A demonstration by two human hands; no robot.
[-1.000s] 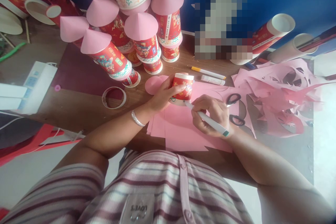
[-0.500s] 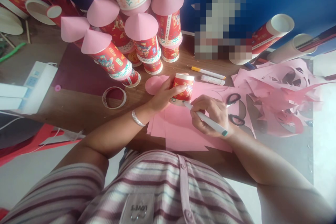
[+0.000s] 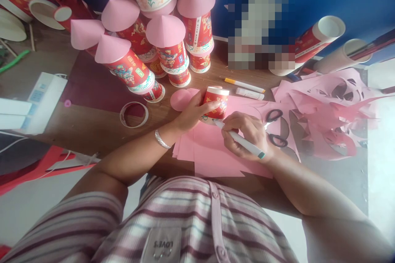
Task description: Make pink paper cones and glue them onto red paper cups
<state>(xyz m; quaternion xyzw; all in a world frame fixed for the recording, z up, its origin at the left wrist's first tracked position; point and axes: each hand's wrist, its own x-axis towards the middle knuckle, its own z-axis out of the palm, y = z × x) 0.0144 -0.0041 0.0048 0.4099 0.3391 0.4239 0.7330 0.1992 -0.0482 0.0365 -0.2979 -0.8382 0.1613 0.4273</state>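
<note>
My left hand (image 3: 195, 110) is closed round a small red paper cup (image 3: 214, 109) with printed figures and a white band at its lower edge. Green curls are drawn on the left part of that band. In my right hand (image 3: 243, 133) is a white marker (image 3: 247, 144) with a green end, its tip at the white band of the cup. Beneath both hands lie pink paper sheets (image 3: 212, 164). A pair of scissors (image 3: 277, 140) with dark handles rests on the paper beside my right hand. Near my left wrist is a small pink paper cone (image 3: 180, 99).
Towers of red cups with pink cone roofs (image 3: 166, 31) stand at the back left. A tape roll (image 3: 133, 115) lies left of my forearm. An orange-and-white marker (image 3: 243, 85) and a white cap-like tube (image 3: 249, 93) lie behind the cup. Pink paper scraps (image 3: 333, 119) pile up at right.
My right hand and the marker have shifted slightly left along the cup's white band. The cup has tilted very slightly in my left hand.
</note>
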